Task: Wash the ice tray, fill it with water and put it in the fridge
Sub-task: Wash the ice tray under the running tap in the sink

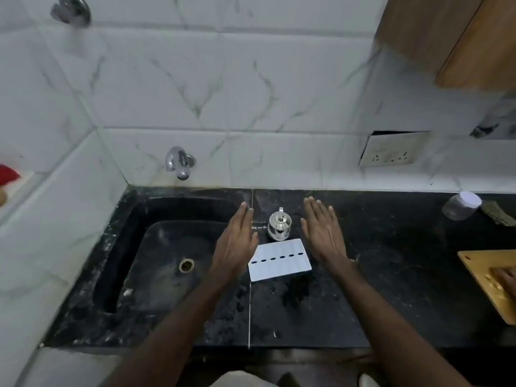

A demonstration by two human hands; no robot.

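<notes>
White flat rectangular ice tray (280, 259) with a row of six dark oval holes is lying on the black stone counter (391, 275), centre of frame, just right of the black sunken sink (134, 263). Left hand (237, 241) is hovering at the tray's left corner, over the sink's right edge, fingers straight and together, gripping nothing; can't tell if it's touching the tray. Right hand (324, 236) is sitting just right of the tray, fingers straight and slightly spread, also holding nothing. Small shiny steel lidded pot (279, 223) is standing right behind the tray, between the two hands. Chrome wall tap (178, 162) is sticking out of the marble-look tiles above the sink's back edge. Clear jar with white lid (462, 205) is sitting at upper right of the counter. Wooden cutting board (485, 275) is showing at the right edge, another hand (505, 277) resting on it.
</notes>
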